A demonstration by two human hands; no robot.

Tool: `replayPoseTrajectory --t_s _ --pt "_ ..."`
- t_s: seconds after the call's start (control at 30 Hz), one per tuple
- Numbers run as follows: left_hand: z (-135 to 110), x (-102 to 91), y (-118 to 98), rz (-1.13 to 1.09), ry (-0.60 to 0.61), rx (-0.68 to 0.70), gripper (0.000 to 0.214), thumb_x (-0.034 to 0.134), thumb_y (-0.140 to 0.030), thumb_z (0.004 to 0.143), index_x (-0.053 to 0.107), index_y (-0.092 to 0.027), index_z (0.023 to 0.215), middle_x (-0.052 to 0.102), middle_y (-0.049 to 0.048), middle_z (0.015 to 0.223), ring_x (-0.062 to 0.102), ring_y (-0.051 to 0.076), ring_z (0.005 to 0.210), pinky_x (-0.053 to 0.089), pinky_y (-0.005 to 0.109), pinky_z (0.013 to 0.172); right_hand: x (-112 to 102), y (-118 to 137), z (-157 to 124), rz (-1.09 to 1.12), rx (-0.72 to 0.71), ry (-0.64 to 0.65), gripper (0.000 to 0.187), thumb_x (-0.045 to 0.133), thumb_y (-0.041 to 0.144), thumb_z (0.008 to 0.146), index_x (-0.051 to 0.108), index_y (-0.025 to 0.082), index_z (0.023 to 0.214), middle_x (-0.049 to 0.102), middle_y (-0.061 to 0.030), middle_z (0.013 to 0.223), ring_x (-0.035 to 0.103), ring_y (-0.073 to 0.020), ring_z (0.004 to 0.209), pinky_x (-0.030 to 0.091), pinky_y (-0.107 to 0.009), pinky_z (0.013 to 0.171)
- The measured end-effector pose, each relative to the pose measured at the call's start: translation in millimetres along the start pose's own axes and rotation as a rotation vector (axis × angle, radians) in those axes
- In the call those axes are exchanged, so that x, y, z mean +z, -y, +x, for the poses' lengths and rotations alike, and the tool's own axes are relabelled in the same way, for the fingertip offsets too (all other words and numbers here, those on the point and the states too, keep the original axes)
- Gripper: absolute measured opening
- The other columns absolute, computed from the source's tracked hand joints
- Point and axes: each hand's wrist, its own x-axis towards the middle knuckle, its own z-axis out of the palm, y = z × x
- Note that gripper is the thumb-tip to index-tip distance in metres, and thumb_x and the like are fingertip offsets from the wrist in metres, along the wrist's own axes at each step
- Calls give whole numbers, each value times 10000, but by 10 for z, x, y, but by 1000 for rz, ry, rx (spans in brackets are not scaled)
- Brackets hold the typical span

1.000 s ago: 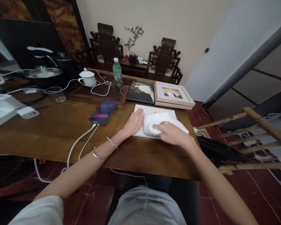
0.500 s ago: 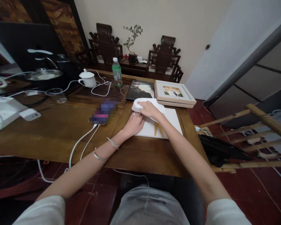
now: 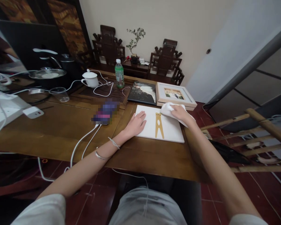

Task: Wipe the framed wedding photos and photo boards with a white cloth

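Observation:
A flat white board (image 3: 146, 129) with a gold, two-legged shape (image 3: 158, 120) on it lies on the wooden table. My left hand (image 3: 135, 124) rests flat on the board's left side, fingers stretched out. With my right hand (image 3: 179, 113) I grip a bunched white cloth (image 3: 167, 109) at the board's upper right corner. Part of the cloth hangs past the board's right edge under my hand. The fingertips of my right hand are partly sunk in the cloth.
Behind the board lie a dark photo panel (image 3: 141, 92) and stacked light wooden frames (image 3: 189, 99). A green bottle (image 3: 119, 75), a lidded white cup (image 3: 91, 79), a plastic cup (image 3: 60, 94), a blurred phone (image 3: 105, 112) with cables and a white power strip (image 3: 4, 112) stand to the left.
My right hand has moved right with the cloth, from the board's upper left to its upper right, uncovering the gold shape. My left hand has spread flat on the board.

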Motion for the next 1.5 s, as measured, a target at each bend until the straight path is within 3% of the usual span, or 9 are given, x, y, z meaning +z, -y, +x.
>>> replayPoseTrajectory --t_s 0.2,0.4,0.5,0.63,0.83,0.97,1.1,1.27,1.5 --pt "0 -2 -21 4 0 -14 418 344 -214 949 451 -115 1341 390 172 1493 293 258 1425 219 550 1152 244 -179 -996 46 -135 -4 326 388 88 694 629 181 892 712 -120 935 636 -296 932 449 -421 915" --pt "3 -20 -46 19 7 -34 410 351 -205 947 454 -133 1338 386 153 1500 293 244 1425 217 534 1158 263 -101 -1788 127 -337 51 360 380 65 652 622 213 873 595 -71 1327 420 -322 1327 372 -488 1024" --pt "4 -19 -39 21 5 -29 409 351 -208 946 459 -135 1334 386 155 1500 302 251 1421 226 540 1154 225 -145 -1685 172 -349 68 369 367 74 673 636 215 883 674 -71 1184 559 -298 1164 396 -461 996" --pt "3 -14 -25 14 6 -18 410 346 -210 949 459 -116 1332 388 168 1495 304 259 1419 227 555 1150 267 -258 -1154 184 -225 1 346 377 120 681 643 188 891 702 -88 913 618 -273 875 463 -407 853" --pt "0 -33 -22 17 15 -17 405 354 -207 946 463 -135 1329 389 161 1496 307 261 1419 241 554 1147 311 -358 -273 181 -111 -127 285 413 164 696 632 175 878 695 -122 956 580 -296 927 440 -384 851" --pt "-3 -44 -26 16 16 -12 411 350 -210 949 460 -115 1333 390 168 1494 309 267 1417 243 557 1145 293 -377 -48 200 -95 -146 236 394 150 676 595 188 793 687 -111 893 579 -283 855 435 -377 823" --pt "-5 -34 -25 18 13 -13 414 346 -212 952 456 -101 1335 386 173 1495 308 266 1417 240 563 1143 313 -336 -231 169 -146 -141 199 387 147 672 558 197 760 654 -98 796 567 -268 796 433 -360 764" --pt "-5 -18 -24 22 13 -14 418 345 -207 952 448 -108 1344 389 165 1496 301 250 1422 231 555 1148 304 -222 -894 165 -260 -75 225 369 111 634 540 208 745 615 -56 718 545 -237 700 447 -379 758" --pt "-5 -14 -36 31 10 -21 422 340 -209 949 455 -117 1346 390 164 1495 305 260 1419 230 559 1146 164 -93 -1603 255 -321 55 307 355 93 683 608 214 808 696 -64 911 593 -258 900 429 -425 907"
